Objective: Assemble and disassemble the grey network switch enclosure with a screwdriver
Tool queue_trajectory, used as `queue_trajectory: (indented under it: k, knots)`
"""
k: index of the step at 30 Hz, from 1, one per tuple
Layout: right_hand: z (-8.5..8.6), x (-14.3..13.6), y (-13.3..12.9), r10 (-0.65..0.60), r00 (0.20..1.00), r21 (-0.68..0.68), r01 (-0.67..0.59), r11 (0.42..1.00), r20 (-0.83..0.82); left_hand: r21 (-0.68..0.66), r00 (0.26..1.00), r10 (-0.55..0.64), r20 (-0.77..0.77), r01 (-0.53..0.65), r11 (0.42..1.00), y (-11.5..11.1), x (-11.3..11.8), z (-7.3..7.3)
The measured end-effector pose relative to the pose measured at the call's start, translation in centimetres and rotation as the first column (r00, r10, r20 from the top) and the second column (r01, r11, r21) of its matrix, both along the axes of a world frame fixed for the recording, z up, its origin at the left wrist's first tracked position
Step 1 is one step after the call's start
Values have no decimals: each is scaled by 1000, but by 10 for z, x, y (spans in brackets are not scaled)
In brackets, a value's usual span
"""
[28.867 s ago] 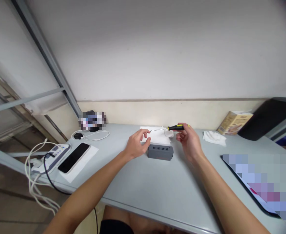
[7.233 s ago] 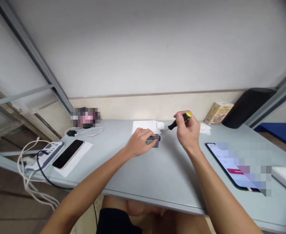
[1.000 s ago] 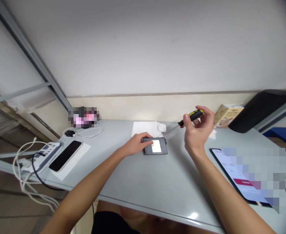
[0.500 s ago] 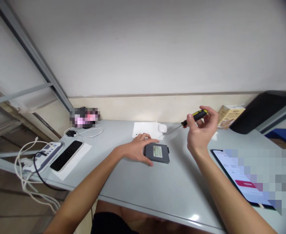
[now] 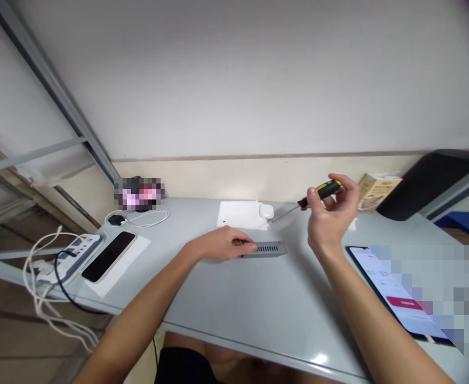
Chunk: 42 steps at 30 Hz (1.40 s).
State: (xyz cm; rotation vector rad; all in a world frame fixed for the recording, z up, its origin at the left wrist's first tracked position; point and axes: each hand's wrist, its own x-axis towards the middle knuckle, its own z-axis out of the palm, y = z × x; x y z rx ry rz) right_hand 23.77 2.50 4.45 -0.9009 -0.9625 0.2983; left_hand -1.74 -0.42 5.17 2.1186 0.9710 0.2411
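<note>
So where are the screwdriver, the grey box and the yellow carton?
Screwdriver (image 5: 327,188), head view: on its black-and-yellow handle.
Grey box (image 5: 267,249), head view: on its slotted face.
Yellow carton (image 5: 379,192), head view: on its printed side.

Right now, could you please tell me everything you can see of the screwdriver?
The screwdriver has a black handle with yellow patches, apparently plastic or rubber, and a thin, metallic-looking shaft. The right hand holds it by the handle, tilted, the shaft sloping down leftward, its tip near the white rounded object; whether the tip touches anything is unclear.
</note>
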Motion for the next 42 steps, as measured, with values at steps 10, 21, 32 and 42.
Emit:
queue_trajectory:
  k: [10,21,32,42]
  knots:
    - [-6,-9,0,122,992,-32,-122,992,20,109,990,129,64,-136,985,13,-7,-5]
    - [3,-25,-15,255,960,-45,-252,967,111,506,931,359,-66,-279,816,39,-38,-15]
    - [-5,-13,-3,150,985,-41,-147,988,82,428,975,171,-140,-96,898,45,-30,-39]
    - [-7,-10,-1,124,990,-45,-121,992,66,475,978,141,-155,-51,878,41,-25,-39]
